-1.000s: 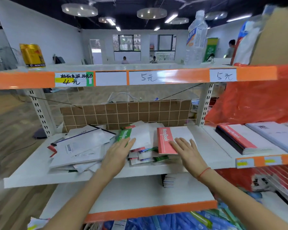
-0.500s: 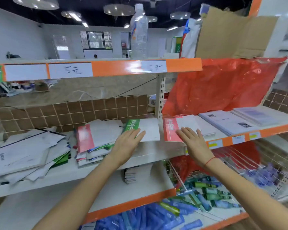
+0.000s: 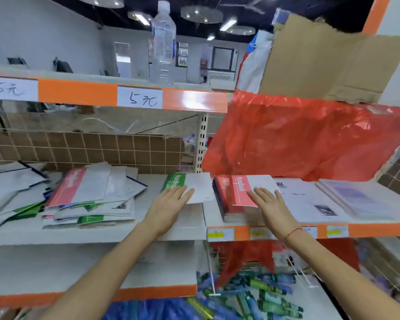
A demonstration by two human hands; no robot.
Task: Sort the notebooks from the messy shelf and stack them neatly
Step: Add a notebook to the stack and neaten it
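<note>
A messy heap of notebooks [image 3: 88,199] covers the left half of the white shelf [image 3: 102,234]. My left hand [image 3: 169,206] lies flat, fingers straight, on a green-spined notebook [image 3: 189,185] on the shelf's right end. My right hand [image 3: 267,204] presses flat on a red-spined notebook [image 3: 240,190] that tops a neat stack of red notebooks [image 3: 229,213] on the neighbouring shelf. Whether either thumb curls under a cover is hidden.
Stacks of white booklets [image 3: 310,199] and pale notebooks [image 3: 360,199] lie to the right of the red stack. A red plastic sheet [image 3: 298,139] hangs above them. An upright [image 3: 202,144] divides the shelves. A water bottle [image 3: 163,45] and cardboard [image 3: 321,61] stand on top. Lower shelves hold coloured packets [image 3: 252,294].
Both hands have carried their notebooks rightwards from the heap. The red notebook now lies on the red stack; the green one sits on the shelf's right end. My view turned right.
</note>
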